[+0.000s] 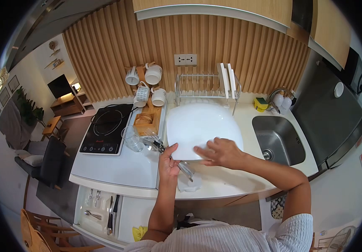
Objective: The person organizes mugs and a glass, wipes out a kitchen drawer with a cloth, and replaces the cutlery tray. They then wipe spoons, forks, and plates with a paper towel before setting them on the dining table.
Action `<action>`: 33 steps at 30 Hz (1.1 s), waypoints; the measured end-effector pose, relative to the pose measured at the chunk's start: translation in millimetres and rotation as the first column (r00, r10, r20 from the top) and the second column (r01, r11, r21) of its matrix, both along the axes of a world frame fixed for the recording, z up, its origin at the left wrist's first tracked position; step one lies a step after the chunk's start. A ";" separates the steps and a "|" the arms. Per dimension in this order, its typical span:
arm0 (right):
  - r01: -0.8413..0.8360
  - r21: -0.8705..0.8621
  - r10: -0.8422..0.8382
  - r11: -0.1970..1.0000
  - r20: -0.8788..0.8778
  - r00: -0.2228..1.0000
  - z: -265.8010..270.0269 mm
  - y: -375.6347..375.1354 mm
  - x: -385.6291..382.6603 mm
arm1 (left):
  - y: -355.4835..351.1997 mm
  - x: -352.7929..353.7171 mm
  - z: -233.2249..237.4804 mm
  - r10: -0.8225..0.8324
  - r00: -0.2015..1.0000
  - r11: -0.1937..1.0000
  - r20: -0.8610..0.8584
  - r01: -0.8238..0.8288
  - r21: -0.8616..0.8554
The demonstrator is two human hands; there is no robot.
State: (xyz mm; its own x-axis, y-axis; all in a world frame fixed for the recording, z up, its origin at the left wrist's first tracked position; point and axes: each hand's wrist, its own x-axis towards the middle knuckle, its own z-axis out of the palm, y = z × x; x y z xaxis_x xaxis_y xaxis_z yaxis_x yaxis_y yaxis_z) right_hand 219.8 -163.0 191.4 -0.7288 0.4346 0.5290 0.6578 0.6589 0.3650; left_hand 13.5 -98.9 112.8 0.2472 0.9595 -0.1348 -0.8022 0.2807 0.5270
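Observation:
A large white plate with rounded corners is held up over the counter. My left hand grips its lower left edge, thumb on the upper face. My right hand is over the plate's lower part, its fingertips blurred against the white surface. Several pieces of metal cutlery show behind my left hand, partly hidden by it and the plate. Left of them is a clear drinking glass. A crumpled white cloth or tissue lies below the plate on the counter.
An induction cooktop and a mug rack with several mugs are at left. Behind the plate, a wire dish rack holds white plates. The sink is at right. An open drawer with cutlery juts out below.

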 end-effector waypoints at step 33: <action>-0.832 0.021 0.815 0.555 0.187 0.548 48.8 -137.9 -167.6 | -359.4 -246.2 6.1 0.303 0.863 0.952 0.404 -0.293 -0.088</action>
State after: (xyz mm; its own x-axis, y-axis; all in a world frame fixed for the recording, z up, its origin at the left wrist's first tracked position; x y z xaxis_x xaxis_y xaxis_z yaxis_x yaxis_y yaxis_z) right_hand 52.2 -300.8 240.1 -0.8070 -0.4415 0.3921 -0.2193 0.8407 0.4952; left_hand -232.7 -458.3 118.9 -0.0127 0.9942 -0.1072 -0.9913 0.0016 0.1317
